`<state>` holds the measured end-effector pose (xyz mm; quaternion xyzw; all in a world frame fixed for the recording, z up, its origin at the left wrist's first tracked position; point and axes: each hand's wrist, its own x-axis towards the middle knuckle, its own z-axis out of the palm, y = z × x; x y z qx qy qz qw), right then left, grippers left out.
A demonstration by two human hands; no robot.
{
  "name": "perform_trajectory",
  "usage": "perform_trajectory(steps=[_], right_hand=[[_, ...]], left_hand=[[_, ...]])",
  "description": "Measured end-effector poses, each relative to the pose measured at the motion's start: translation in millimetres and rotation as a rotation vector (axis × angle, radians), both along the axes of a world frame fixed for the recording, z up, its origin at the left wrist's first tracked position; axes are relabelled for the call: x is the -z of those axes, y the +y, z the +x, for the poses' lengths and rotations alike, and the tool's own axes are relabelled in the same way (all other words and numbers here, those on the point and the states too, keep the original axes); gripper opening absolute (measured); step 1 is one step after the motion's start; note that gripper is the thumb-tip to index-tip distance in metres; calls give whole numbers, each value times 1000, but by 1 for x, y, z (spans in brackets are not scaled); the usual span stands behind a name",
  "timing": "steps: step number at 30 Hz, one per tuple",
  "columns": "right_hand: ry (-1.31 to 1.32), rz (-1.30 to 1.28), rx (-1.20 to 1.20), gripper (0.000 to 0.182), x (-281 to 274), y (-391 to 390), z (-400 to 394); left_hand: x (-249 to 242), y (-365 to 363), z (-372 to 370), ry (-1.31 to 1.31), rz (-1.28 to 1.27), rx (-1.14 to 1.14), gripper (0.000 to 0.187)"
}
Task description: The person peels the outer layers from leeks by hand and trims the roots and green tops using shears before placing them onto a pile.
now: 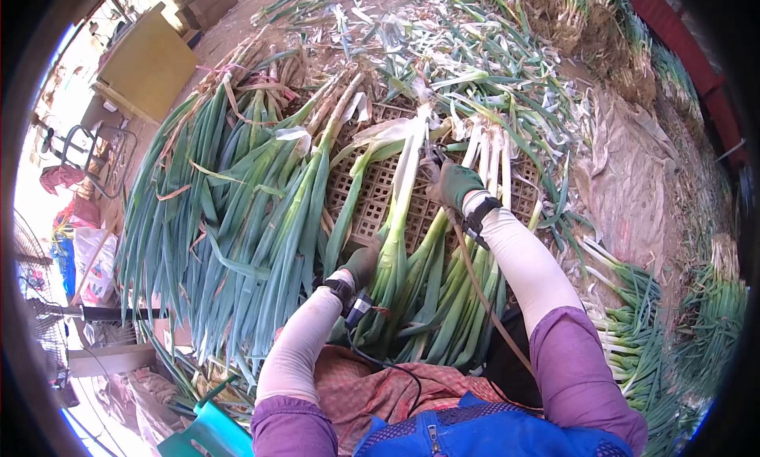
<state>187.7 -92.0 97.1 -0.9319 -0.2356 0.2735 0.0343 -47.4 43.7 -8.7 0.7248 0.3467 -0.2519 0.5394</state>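
My left hand (362, 265), in a dark green glove, is closed round the green part of a thick leek (404, 183). The leek lies over a brown plastic crate (368, 197), its white root end pointing away from me. At the upper white part, my right hand (456, 183), also gloved, is closed on a dark tool (434, 152) whose shape is hard to make out; a brown hose (484, 299) hangs from that hand. White-stemmed leeks (492, 160) lie just right of it. Untrimmed leeks (229, 196) with brown ends are heaped to the left.
Peeled leaf scraps (475, 41) litter the ground ahead. Bundled leeks (633, 330) lie at the right, near a crumpled sheet (625, 172). On the left are a yellow board (150, 65), a fan (36, 299) and a teal plastic object (210, 429).
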Motion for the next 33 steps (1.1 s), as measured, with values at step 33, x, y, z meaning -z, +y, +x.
perform_trajectory(steps=[33], right_hand=[[205, 17, -43, 76, -3, -69, -142]], left_hand=[[-49, 73, -13, -101, 520, 219, 65]])
